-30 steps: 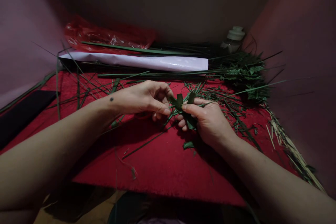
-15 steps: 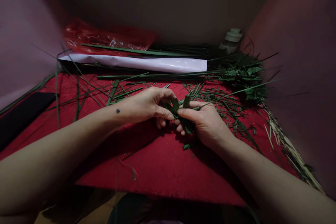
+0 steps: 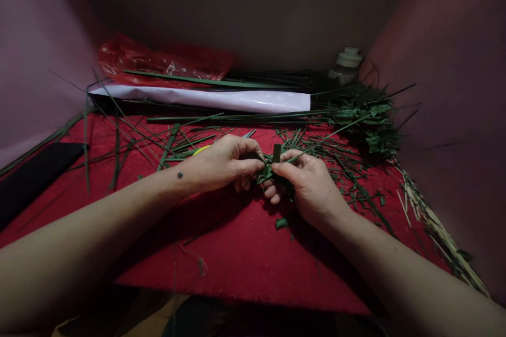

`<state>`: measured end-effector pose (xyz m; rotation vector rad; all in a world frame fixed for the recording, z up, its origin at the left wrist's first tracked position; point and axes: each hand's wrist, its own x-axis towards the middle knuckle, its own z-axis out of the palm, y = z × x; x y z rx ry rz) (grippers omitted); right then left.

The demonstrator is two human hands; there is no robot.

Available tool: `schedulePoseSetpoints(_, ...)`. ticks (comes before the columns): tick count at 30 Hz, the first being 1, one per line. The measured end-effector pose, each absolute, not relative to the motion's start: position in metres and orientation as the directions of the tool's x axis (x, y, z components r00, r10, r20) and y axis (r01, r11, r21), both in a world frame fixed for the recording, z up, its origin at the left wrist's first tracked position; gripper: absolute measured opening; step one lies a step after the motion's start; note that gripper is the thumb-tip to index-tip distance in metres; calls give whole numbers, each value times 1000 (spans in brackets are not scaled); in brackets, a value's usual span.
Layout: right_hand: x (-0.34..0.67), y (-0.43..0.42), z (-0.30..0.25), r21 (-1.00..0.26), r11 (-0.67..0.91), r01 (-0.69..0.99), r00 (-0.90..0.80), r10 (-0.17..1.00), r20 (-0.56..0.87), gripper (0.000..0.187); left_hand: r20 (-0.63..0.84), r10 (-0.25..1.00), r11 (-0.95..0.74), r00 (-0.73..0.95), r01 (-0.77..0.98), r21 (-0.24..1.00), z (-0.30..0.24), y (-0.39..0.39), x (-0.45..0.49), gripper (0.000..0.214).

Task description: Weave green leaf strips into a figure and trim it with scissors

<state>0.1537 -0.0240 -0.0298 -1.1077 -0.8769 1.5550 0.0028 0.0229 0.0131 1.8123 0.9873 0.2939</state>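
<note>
Both hands meet over the middle of a red cloth (image 3: 237, 253). My left hand (image 3: 221, 164) is closed, thumb and fingers pinching a small folded piece of green leaf strips (image 3: 272, 164). My right hand (image 3: 310, 184) is closed on the same folded leaf piece from the right, thumb on top. One strip end sticks up between the two hands. A small cut leaf scrap (image 3: 281, 223) lies on the cloth just below my right hand.
Long green leaf strips (image 3: 166, 137) lie scattered at the left and back. A white paper roll (image 3: 205, 98) and red plastic bag (image 3: 158, 62) lie behind. Finished green leaf pieces (image 3: 367, 116) pile at the right, near a white jar (image 3: 344, 66). Pale leaf ribs (image 3: 430, 226) line the right edge.
Both hands have drawn closer together and slightly away from me, tightening on the folded leaf piece. Fewer strip ends stick up between them now.
</note>
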Motion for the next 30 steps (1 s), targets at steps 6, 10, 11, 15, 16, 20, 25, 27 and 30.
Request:
schedulePoseSetpoints(6,154,-24,-29,-929,-252,-271,-86,968,-238,16,-193,757,-159,625,462,873,9,22,4,12)
schedulePoseSetpoints(10,155,-26,-29,-937,-261,-232,-132,963,-236,14,-100,766,-225,636,409,884,7,21,6,13)
schedulePoseSetpoints(11,155,-26,-30,-937,-264,-230,-152,960,-233,14,-90,758,-233,646,397,888,7,21,6,11)
schedulePoseSetpoints(15,155,-26,-31,-923,-277,-267,-188,954,-231,12,-134,756,-156,640,376,913,6,21,6,12)
schedulePoseSetpoints(16,155,-26,-31,-921,-279,-272,-189,954,-233,11,-148,764,-129,628,374,918,7,21,6,13)
schedulePoseSetpoints(20,155,-26,-30,-927,-277,-252,-199,953,-230,9,-160,787,-104,595,384,917,7,20,7,13)
schedulePoseSetpoints(25,155,-27,-27,-945,-267,-191,-213,951,-226,10,-147,807,-107,572,387,916,5,18,5,12)
schedulePoseSetpoints(27,154,-28,-26,-957,-248,-153,-196,956,-217,11,-143,822,-111,551,401,909,4,17,5,12)
schedulePoseSetpoints(30,152,-30,-25,-975,-203,-91,-153,970,-188,14,-131,854,-119,504,433,893,3,16,8,10)
